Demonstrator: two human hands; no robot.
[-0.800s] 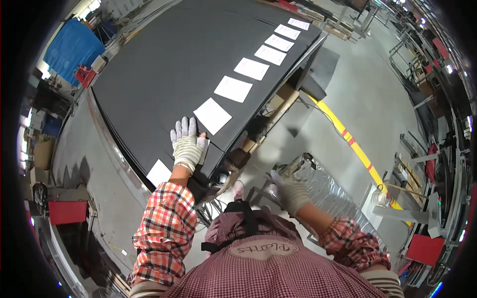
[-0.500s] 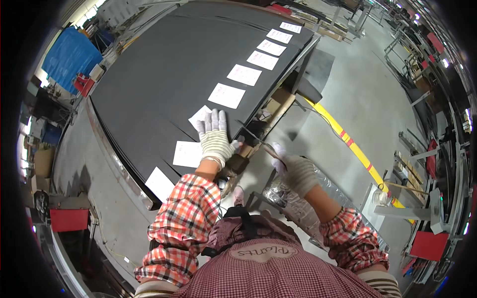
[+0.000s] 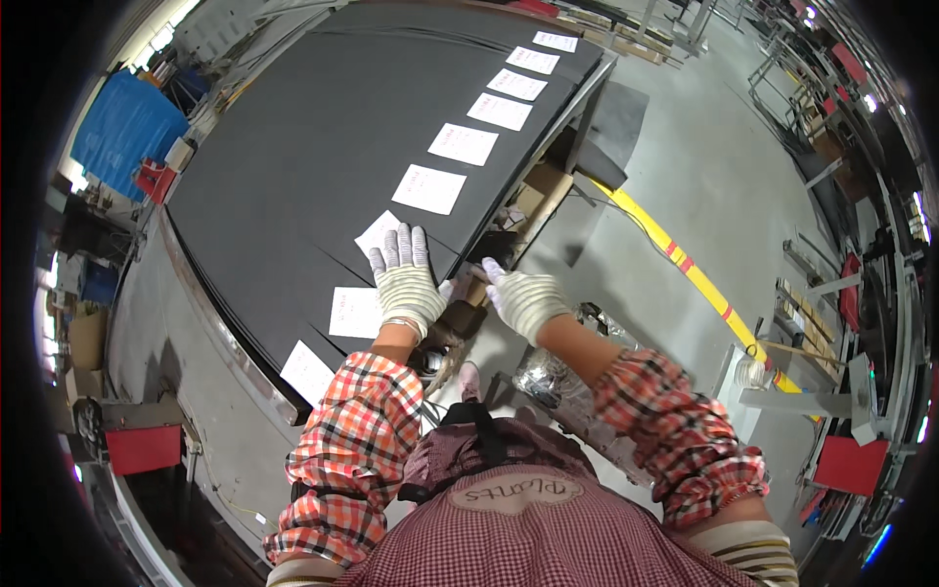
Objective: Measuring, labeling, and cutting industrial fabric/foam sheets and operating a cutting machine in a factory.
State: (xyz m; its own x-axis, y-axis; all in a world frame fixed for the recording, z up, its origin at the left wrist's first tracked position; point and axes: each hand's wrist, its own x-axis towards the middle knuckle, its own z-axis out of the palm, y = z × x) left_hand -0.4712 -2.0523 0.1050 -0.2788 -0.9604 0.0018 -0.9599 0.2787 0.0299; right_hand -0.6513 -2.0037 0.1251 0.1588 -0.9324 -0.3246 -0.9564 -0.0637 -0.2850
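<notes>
My left hand (image 3: 406,279), in a pale striped knit glove, lies flat with spread fingers on the stacked black sheets (image 3: 284,147). Its fingertips touch a tilted white paper slip (image 3: 377,233). Another slip (image 3: 354,312) lies beside the wrist, and one more (image 3: 307,372) is nearer to me. My right hand (image 3: 526,301), gloved alike, is just off the right edge of the stack, its fingers closed and pointing at that edge. The thin knife seen in it earlier is mostly hidden now. Slits run through the top sheet by my left hand.
Several white slips (image 3: 463,145) line the stack's right side. Cardboard (image 3: 548,196) sits under the table's edge. A yellow bar with red bands (image 3: 675,254) crosses the floor at right. Below my right arm is a silvery wrapped bundle (image 3: 553,377). A blue cover (image 3: 127,132) hangs far left.
My right hand has moved left and up toward the stack's edge, and the knife blade has dropped from sight. My left hand stays flat on the sheets. The whole view has shifted slightly.
</notes>
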